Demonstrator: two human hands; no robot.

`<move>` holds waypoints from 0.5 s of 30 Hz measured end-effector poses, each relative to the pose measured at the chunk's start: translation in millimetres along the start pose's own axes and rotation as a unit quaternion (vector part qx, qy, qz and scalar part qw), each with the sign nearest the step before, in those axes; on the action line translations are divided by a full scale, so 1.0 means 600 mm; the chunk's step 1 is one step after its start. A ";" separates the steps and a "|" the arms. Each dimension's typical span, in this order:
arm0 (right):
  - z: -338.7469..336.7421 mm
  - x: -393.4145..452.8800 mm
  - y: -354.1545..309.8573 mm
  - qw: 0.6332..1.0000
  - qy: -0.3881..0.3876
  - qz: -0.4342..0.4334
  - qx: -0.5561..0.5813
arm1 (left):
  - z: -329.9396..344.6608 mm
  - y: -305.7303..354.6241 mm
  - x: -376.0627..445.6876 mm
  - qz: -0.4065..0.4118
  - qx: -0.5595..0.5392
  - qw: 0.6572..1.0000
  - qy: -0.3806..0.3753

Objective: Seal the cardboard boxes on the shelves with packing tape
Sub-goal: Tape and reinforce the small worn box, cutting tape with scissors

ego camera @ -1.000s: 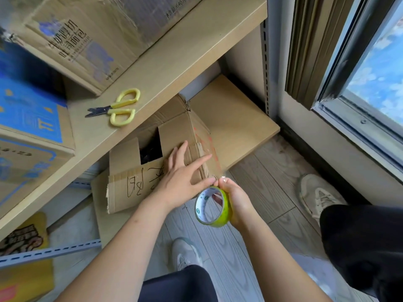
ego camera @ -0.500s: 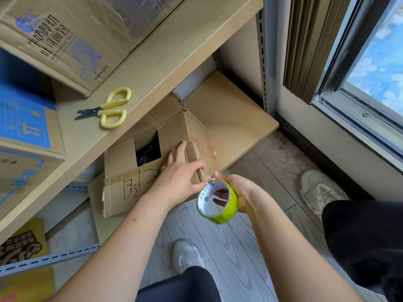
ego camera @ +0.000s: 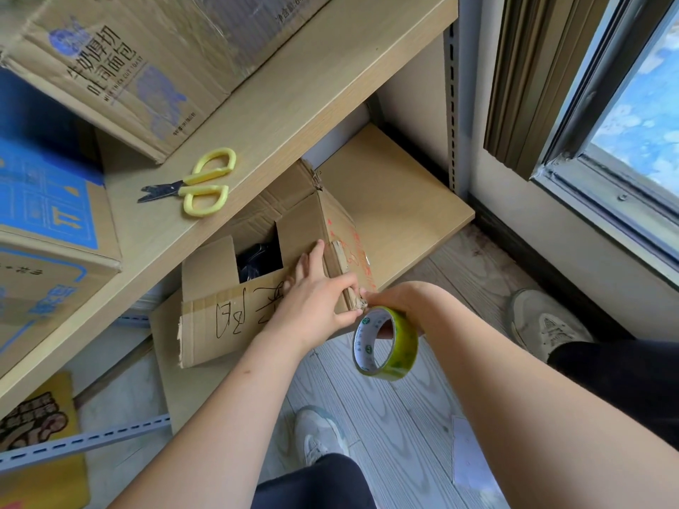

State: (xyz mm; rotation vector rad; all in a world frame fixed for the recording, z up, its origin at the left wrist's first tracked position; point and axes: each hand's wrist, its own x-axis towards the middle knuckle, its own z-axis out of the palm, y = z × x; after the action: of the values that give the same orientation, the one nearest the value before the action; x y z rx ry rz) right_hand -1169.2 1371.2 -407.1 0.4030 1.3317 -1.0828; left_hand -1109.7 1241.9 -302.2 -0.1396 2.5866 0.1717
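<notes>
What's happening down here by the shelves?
A person is taping up a cardboard box on the bottom shelf. The left hand lies flat on the box's top flaps near the right corner, while the right hand holds a roll of packing tape at that corner. The flaps are not fully closed; something dark shows through the gap. Yellow scissors lie on the shelf above.

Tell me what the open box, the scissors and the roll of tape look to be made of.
Open box: brown corrugated cardboard, matte, with creased flaps and a frayed edge. Scissors: dark blades, probably metal, with glossy yellow handles, likely plastic. Roll of tape: shiny yellowish-clear film, likely plastic, wound on a white printed core, perhaps card.
</notes>
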 end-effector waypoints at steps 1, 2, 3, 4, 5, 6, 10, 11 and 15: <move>0.000 0.001 -0.001 1.000 0.002 0.000 -0.022 | 0.001 0.000 0.000 0.001 0.000 1.000 0.001; -0.001 0.004 -0.002 0.999 -0.001 0.002 -0.038 | 0.001 0.000 -0.001 0.002 0.000 1.000 0.002; -0.001 0.010 0.000 0.999 0.000 0.003 -0.045 | 0.002 0.000 0.000 0.002 0.002 1.000 0.003; -0.001 0.019 0.002 0.999 0.003 0.006 -0.049 | 0.001 0.000 0.000 0.002 0.006 1.000 0.004; -0.001 0.021 0.002 0.999 0.008 0.010 -0.049 | 0.001 0.000 0.000 0.001 0.008 1.000 0.004; -0.001 0.026 0.003 0.999 0.006 0.009 -0.048 | 0.001 0.000 0.000 -0.001 0.010 1.000 0.004; -0.005 0.006 0.012 0.999 -0.027 0.023 -0.022 | 0.002 -0.001 0.002 -0.003 0.014 1.000 0.011; -0.004 -0.003 0.020 0.999 -0.039 0.026 0.002 | 0.004 -0.001 0.003 -0.004 0.016 1.000 0.011; 0.013 0.008 0.059 0.989 -0.081 0.006 0.122 | 0.009 -0.004 0.005 -0.001 0.023 0.999 0.022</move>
State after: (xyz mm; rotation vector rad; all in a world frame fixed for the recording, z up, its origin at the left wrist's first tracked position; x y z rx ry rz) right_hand -1136.8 1380.6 -421.4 0.4931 1.0562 -1.2474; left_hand -1109.2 1240.3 -308.7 -0.1294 2.6317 0.1098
